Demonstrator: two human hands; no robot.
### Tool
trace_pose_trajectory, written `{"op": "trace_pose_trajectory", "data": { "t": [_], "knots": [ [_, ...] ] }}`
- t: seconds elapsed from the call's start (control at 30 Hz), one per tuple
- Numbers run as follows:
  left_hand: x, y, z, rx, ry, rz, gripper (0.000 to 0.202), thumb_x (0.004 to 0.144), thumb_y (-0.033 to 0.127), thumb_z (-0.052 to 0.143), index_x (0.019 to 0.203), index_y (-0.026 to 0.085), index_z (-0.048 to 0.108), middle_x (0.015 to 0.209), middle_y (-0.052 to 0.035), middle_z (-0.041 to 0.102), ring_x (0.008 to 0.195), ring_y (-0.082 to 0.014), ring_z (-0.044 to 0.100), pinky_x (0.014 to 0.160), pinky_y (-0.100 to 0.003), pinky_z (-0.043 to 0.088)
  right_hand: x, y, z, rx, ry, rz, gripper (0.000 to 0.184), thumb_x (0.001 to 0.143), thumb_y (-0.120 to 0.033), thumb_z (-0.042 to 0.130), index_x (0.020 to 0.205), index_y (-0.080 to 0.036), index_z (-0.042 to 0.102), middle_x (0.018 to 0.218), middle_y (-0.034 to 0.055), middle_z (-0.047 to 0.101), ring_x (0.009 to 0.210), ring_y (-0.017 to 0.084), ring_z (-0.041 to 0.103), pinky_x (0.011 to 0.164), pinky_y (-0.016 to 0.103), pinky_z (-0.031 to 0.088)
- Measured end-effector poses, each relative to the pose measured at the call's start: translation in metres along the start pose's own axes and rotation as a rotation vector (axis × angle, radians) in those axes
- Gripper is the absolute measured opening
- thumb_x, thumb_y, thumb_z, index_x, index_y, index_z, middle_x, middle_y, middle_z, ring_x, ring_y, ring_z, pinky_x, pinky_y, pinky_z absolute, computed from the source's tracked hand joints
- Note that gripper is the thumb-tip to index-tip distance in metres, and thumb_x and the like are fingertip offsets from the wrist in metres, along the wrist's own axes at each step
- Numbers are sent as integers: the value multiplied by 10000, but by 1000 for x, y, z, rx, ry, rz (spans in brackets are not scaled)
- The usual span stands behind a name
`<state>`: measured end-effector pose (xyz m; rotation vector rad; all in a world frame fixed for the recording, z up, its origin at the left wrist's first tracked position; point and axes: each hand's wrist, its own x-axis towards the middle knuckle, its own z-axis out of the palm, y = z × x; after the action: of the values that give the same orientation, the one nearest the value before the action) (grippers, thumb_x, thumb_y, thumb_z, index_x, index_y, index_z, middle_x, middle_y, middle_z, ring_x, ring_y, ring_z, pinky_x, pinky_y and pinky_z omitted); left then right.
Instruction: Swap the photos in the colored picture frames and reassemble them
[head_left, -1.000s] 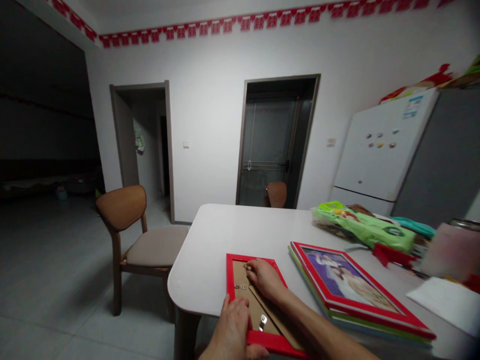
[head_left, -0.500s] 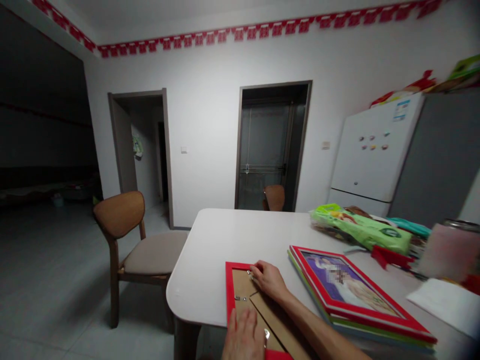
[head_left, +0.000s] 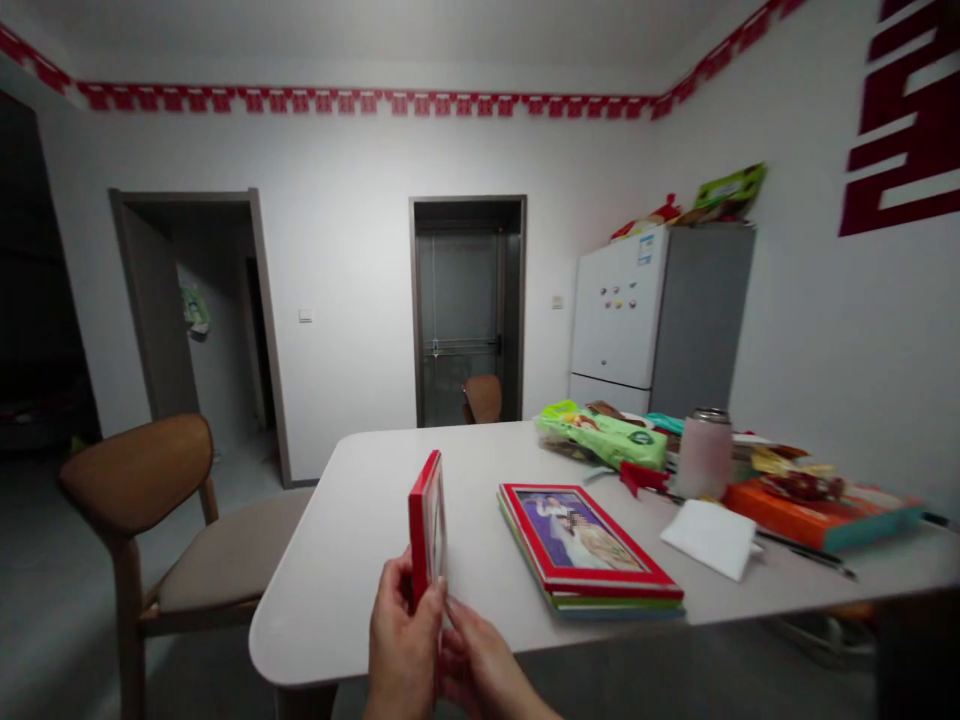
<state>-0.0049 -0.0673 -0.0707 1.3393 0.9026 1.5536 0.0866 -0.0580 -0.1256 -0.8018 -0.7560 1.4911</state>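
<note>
A red picture frame point(head_left: 423, 530) stands upright, almost edge-on to me, above the front edge of the white table point(head_left: 360, 510). My left hand point(head_left: 401, 625) is closed round its lower part, with the thumb on the side facing right. Low on that same side, my right hand point(head_left: 484, 665) has its fingers curled at the frame; part of its grip is hidden. To the right lies a stack of picture frames, topped by a red-edged frame point(head_left: 589, 540) with a photo of a person in a white dress. Green and bluish edges show beneath it.
Farther right on the table are a green plastic packet point(head_left: 604, 437), a pink bottle point(head_left: 705, 455), white paper point(head_left: 709, 538), an orange box point(head_left: 810, 508) and a dark pen point(head_left: 814, 555). A wooden chair point(head_left: 142, 470) stands at the left.
The red frame, lying back side up under both hands before, is now lifted and turned upright. Both hands have moved to its lower part. My view has swung right.
</note>
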Motion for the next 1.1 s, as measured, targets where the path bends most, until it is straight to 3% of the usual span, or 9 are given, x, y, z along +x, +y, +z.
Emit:
{"op": "trace_pose_trajectory", "data": {
  "t": [0.07,0.13,0.3,0.43,0.6,0.73,0.87,0.97,1.1],
  "knots": [
    [4,6,17,-197,24,-41,278,654,348,599,854,181,500,865,-43,616,817,-203,579,740,-315,445,-3,-8,8,123,17,-110,392,628,-452,568,874,-147,573,703,55,653,638,176,596,555,280,451],
    [11,10,33,-333,11,-37,357,639,314,627,938,189,478,932,-45,606,859,-197,570,778,-317,432,-3,-38,-3,117,93,-204,370,614,-402,595,890,-156,574,765,51,665,686,187,606,592,287,465],
    [31,-6,76,-464,-170,-166,415,605,319,644,960,158,503,975,-81,607,917,-214,551,808,-315,418,8,-146,-86,-330,267,-163,284,629,-290,568,886,-170,592,648,38,675,557,195,616,543,307,481],
    [32,-44,113,-374,-203,-265,338,572,337,648,827,141,547,845,-90,646,828,-218,589,759,-307,434,20,-190,-150,-685,362,-127,286,628,-254,557,892,-161,615,623,37,678,562,190,621,543,278,484],
    [27,-76,134,-224,-218,-288,230,595,224,618,813,168,573,853,-68,651,872,-215,571,783,-288,410,30,-190,-191,-938,363,-84,312,633,-278,544,895,-135,632,660,39,683,624,186,626,565,251,481],
    [27,-85,133,-107,-229,-294,277,613,160,569,888,185,571,939,-40,631,921,-192,545,820,-254,377,32,-183,-206,-948,370,-69,328,630,-317,554,895,-142,633,774,45,686,707,181,619,620,234,471],
    [21,-89,130,-26,-245,-313,316,581,98,554,883,188,574,914,-27,636,896,-188,550,806,-244,379,23,-172,-216,-908,399,13,398,696,-419,446,853,-109,642,785,93,680,701,194,621,640,269,467],
    [19,-90,121,4,-238,-320,359,535,51,551,862,196,578,858,-21,647,855,-203,563,774,-262,395,17,-160,-209,-781,382,67,421,711,-425,407,855,-103,636,778,105,679,703,207,623,644,294,461],
    [33,-89,89,38,-167,-308,386,515,26,537,850,214,571,822,-10,649,854,-214,560,769,-278,393,27,-138,-162,-766,354,54,323,707,-324,419,779,-101,642,698,88,679,653,213,622,603,294,454]
  ]
}}
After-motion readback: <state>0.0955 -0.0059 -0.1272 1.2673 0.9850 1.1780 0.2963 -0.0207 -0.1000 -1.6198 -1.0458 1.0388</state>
